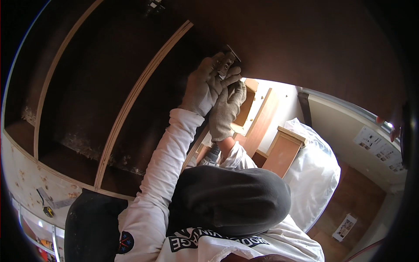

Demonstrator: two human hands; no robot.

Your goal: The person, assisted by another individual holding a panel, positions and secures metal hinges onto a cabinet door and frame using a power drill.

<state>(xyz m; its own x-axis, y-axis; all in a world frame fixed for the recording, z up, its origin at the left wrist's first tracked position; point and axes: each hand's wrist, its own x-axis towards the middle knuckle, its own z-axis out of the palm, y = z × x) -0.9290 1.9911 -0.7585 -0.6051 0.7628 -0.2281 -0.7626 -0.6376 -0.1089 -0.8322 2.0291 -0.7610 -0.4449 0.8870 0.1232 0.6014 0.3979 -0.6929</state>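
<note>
A metal fitting (225,65) was held beside the dark panel (305,48) by the gloved left hand (201,87), its fingers closed on it. The gloved right hand (226,110) was placed just below, close together; whether anything was gripped there could not be told.

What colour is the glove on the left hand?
Greyish off-white; the left glove shows best in the head view.

fitting (225,66): in left hand (203,85) | right hand (227,107): right of left hand | partition (140,87): left of both | plastic (316,174): right of knee (231,196)
</note>
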